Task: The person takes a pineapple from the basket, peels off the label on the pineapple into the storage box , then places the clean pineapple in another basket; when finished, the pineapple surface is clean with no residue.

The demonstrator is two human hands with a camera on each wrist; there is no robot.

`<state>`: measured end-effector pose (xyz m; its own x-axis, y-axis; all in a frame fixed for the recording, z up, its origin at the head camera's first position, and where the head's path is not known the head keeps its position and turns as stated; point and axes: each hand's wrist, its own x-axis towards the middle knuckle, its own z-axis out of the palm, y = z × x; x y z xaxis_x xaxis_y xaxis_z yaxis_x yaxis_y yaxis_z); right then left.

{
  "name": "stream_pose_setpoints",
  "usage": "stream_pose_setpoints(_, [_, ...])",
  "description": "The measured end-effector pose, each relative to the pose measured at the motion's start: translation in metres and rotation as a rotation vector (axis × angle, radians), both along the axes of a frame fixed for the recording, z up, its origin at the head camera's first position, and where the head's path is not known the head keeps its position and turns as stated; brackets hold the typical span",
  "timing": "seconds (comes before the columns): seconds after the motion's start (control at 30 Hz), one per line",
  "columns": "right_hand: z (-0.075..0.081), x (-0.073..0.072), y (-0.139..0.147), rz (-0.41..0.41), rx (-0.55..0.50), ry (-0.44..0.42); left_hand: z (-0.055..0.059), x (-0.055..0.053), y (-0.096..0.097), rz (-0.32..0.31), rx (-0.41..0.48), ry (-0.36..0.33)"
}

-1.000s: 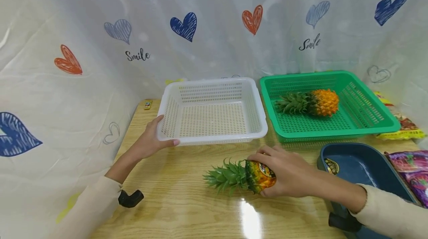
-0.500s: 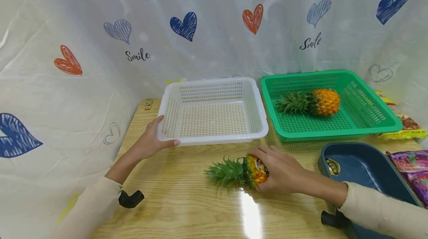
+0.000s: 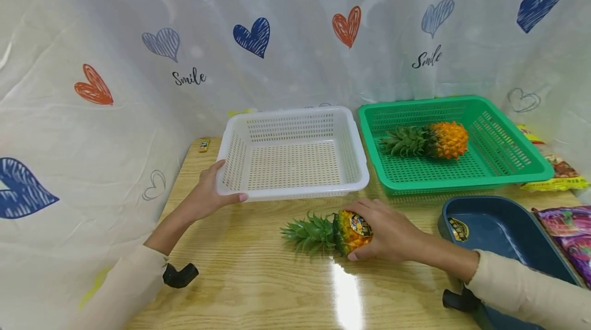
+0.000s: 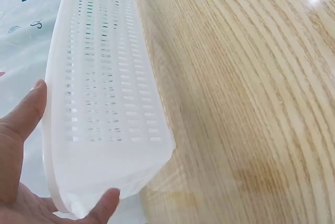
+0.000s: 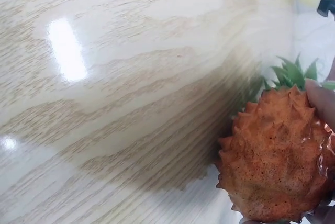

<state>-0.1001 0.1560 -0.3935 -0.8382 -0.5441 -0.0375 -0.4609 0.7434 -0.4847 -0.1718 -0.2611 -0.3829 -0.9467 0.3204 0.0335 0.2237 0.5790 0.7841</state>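
My right hand (image 3: 388,230) grips a pineapple (image 3: 353,232) by its orange body, over the middle of the table. Its green crown points left, and a dark round label shows on its side. In the right wrist view the pineapple's spiky base (image 5: 275,156) faces the camera, with fingers along the right side. My left hand (image 3: 208,194) holds the front left corner of a white plastic basket (image 3: 295,192), thumb on the front and fingers at the left side. The left wrist view shows the basket's slotted wall (image 4: 104,77) between thumb and fingers. No items lie in this basket.
A green basket (image 3: 457,185) with another pineapple (image 3: 427,141) stands to the right of the white one. A dark blue bin (image 3: 503,227) is at the right front, beside colourful packets (image 3: 565,232). A small yellow packet (image 3: 204,145) lies back left. A patterned curtain hangs behind.
My right hand and the pineapple it grips have shifted slightly left and away from me. My left hand and the white basket have stayed in place.
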Motion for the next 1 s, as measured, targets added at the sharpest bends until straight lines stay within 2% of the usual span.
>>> stream_pose_setpoints(0.13, [-0.001, 0.000, 0.000, 0.000, -0.007, 0.007, 0.003, 0.004, -0.001, 0.065, -0.089, 0.073])
stream_pose_setpoints(0.23, [-0.003, 0.000, 0.001, 0.003, -0.012, 0.011, 0.009, 0.011, -0.001, 0.128, -0.150, 0.060])
stream_pose_setpoints(0.3, [-0.003, -0.001, 0.001, 0.006, -0.017, 0.015, 0.014, 0.016, 0.000, 0.162, -0.189, 0.075])
stream_pose_setpoints(0.47, [-0.003, -0.001, 0.002, 0.012, -0.022, 0.021, 0.023, 0.023, 0.005, 0.206, -0.237, 0.157])
stream_pose_setpoints(0.53, [-0.003, -0.001, 0.002, 0.015, -0.023, 0.021, 0.026, 0.027, 0.008, 0.199, -0.214, 0.184])
stream_pose_setpoints(0.63, [-0.003, -0.001, 0.002, 0.018, -0.027, 0.023, 0.032, 0.035, 0.018, 0.155, -0.143, 0.241])
stream_pose_setpoints(0.77, [-0.003, -0.001, 0.002, 0.019, -0.025, 0.030, 0.038, 0.048, 0.039, 0.022, -0.069, 0.297])
stream_pose_setpoints(0.87, [-0.004, -0.001, 0.001, 0.021, -0.023, 0.037, 0.039, 0.059, 0.057, -0.087, -0.050, 0.269])
stream_pose_setpoints(1.0, [-0.004, -0.002, 0.001, 0.023, -0.026, 0.051, 0.032, 0.069, 0.078, -0.208, -0.003, 0.173])
